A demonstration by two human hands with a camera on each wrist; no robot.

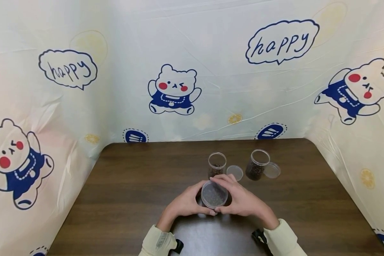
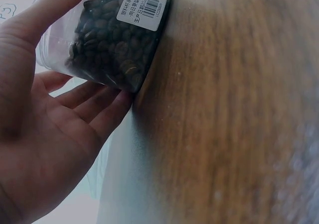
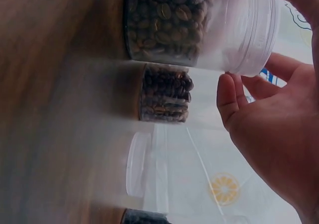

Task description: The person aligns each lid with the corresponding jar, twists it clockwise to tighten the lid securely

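Observation:
A clear plastic jar [image 1: 214, 195] of coffee beans, its lid on, stands upright on the table in front of me. My left hand [image 1: 188, 202] grips its left side, with the thumb across the near face and the fingers behind, low on the wall in the left wrist view. A white barcode label [image 2: 143, 7] shows on that jar. On the other side my right hand [image 1: 244, 199] holds the jar round its lid [image 3: 261, 30]. The thumbs nearly meet at the near side. Parts of the right fingers are hidden behind the jar.
Behind the hands stand two uncovered jars of beans, a left one [image 1: 217, 164] and a right one [image 1: 257, 165]. Flat on the brown table [image 1: 121, 199], one clear lid [image 1: 234, 172] lies between them and another lid [image 1: 272, 170] beside the right jar. A printed cloth [image 1: 217, 89] hangs around the table.

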